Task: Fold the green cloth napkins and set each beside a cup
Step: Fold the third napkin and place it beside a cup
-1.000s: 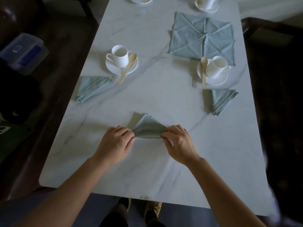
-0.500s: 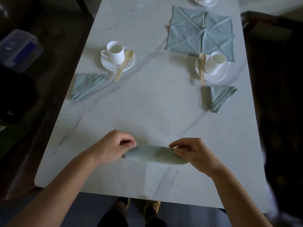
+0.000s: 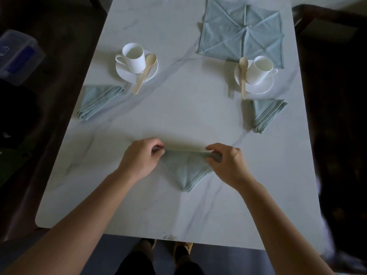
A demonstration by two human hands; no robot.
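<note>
Where the marble desk [image 3: 178, 108] runs out ahead of us, unfolded napkins [image 3: 241, 30] wait at its far end. Near edge: triangle napkin [image 3: 183, 171], point toward us. Left hand [image 3: 139, 157] and right hand [image 3: 226, 163] pinch its top corners, stretching it taut to crisp the fold (our judgement).

A pale marble table [image 3: 178, 116] stands in dim light, dark chair [image 3: 327, 18] far right, clear plastic box [image 3: 17, 56] left.
</note>
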